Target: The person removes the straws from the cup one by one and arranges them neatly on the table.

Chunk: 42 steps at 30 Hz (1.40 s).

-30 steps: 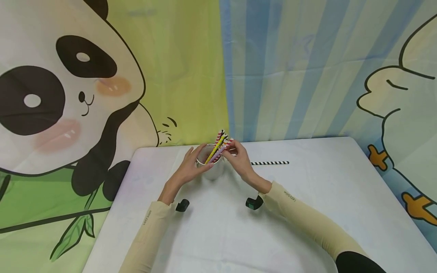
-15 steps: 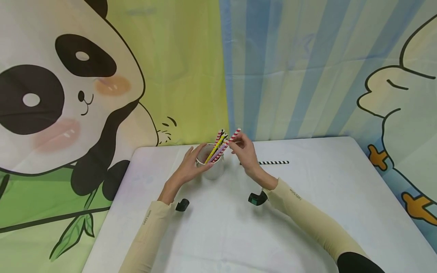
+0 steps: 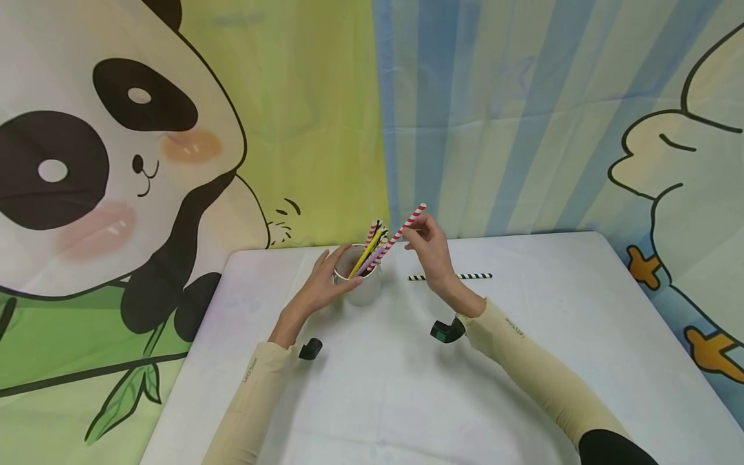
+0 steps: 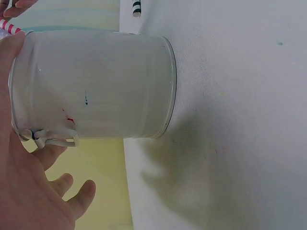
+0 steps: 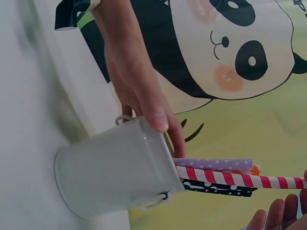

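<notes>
A white bucket (image 3: pixel 365 294) stands upright near the table's back edge, with several patterned straws leaning in it, among them a yellow one (image 3: pixel 365 255) and a purple dotted one (image 5: pixel 216 164). My left hand (image 3: pixel 325 281) grips the bucket's rim, thumb at the front and fingers behind. The right hand (image 3: pixel 431 252) pinches a red-and-white striped straw (image 3: pixel 407 223) near its upper end; its lower end is still at the bucket's mouth. In the left wrist view the bucket's side (image 4: pixel 96 86) fills the upper left, its small handle (image 4: pixel 55 137) hanging beside the hand.
A black-and-white striped straw (image 3: pixel 475 276) lies on the white table (image 3: pixel 523 349) to the right of the bucket, partly behind my right wrist. Behind the table hangs a printed cloth (image 3: pixel 314 129) with a panda.
My right hand has moved up and to the right, drawing the red-and-white straw partly out of the bucket. The left hand and bucket have stayed in place.
</notes>
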Each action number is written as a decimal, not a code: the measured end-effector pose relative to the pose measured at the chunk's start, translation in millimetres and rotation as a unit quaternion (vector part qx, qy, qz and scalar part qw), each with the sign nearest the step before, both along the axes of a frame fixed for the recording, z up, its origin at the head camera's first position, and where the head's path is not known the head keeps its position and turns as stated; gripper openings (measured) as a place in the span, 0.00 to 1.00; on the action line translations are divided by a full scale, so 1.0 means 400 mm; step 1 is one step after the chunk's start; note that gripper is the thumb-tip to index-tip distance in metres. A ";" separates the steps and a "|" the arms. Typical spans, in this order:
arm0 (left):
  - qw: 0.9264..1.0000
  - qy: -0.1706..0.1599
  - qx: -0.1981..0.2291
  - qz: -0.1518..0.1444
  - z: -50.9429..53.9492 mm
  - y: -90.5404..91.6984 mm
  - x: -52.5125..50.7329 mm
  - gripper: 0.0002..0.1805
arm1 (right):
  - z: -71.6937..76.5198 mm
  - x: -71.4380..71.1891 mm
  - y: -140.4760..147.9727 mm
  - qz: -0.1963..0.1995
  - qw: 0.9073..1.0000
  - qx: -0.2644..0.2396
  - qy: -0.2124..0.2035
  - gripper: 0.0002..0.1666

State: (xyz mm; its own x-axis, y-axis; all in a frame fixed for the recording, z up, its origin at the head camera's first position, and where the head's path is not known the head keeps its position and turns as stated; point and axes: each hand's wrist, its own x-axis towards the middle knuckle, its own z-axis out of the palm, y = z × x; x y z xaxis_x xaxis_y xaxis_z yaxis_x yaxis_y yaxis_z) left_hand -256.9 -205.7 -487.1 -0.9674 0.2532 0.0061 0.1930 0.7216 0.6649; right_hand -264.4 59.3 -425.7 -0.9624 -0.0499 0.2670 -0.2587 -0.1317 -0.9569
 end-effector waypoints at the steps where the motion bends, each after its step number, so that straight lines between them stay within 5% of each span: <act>1: 1.000 0.001 0.002 0.000 0.000 0.000 0.000 0.51 | 0.003 0.000 0.003 0.000 1.000 -0.002 0.003 0.07; 18: 1.000 -0.001 0.004 0.005 0.001 0.001 0.001 0.50 | 0.044 -0.003 0.041 -0.021 0.998 -0.026 0.045 0.03; 27: 1.000 0.002 0.005 0.005 -0.003 0.002 -0.003 0.50 | 0.038 0.000 0.068 -0.016 0.995 0.062 0.070 0.07; 35: 1.000 -0.009 -0.001 0.010 -0.003 0.003 -0.002 0.50 | 0.030 0.007 0.092 0.000 0.966 0.237 0.104 0.05; 42: 1.000 -0.011 0.000 0.009 -0.001 0.004 -0.003 0.50 | 0.018 0.004 0.102 0.062 0.920 0.360 0.140 0.04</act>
